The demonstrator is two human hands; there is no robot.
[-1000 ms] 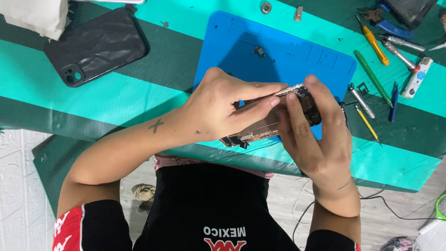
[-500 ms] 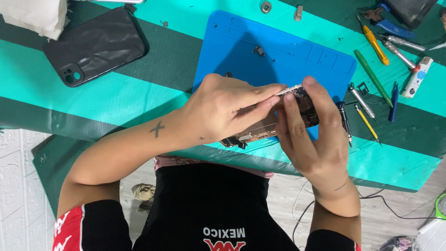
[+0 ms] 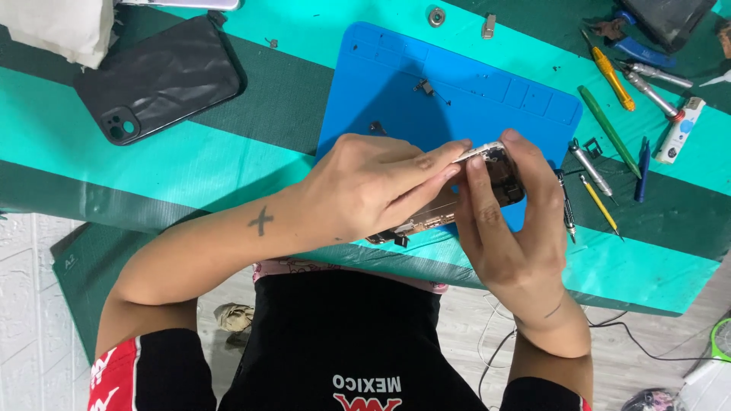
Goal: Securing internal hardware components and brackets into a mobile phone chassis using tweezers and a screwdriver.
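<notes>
Opened phone chassis pinched between left hand fingertips on top and right hand fingers curled around its far end, held above the blue mat. Grip and position unchanged from half a second earlier.

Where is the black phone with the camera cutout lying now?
In the head view, the black phone lies upper left on the green striped table cover, left of the blue mat.

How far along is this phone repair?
Well into it, judging by the table. Done: small loose parts lie on the blue mat. In hand: left hand and right hand grip the opened phone. Left: its insides remain exposed; black back cover lies aside.
</notes>
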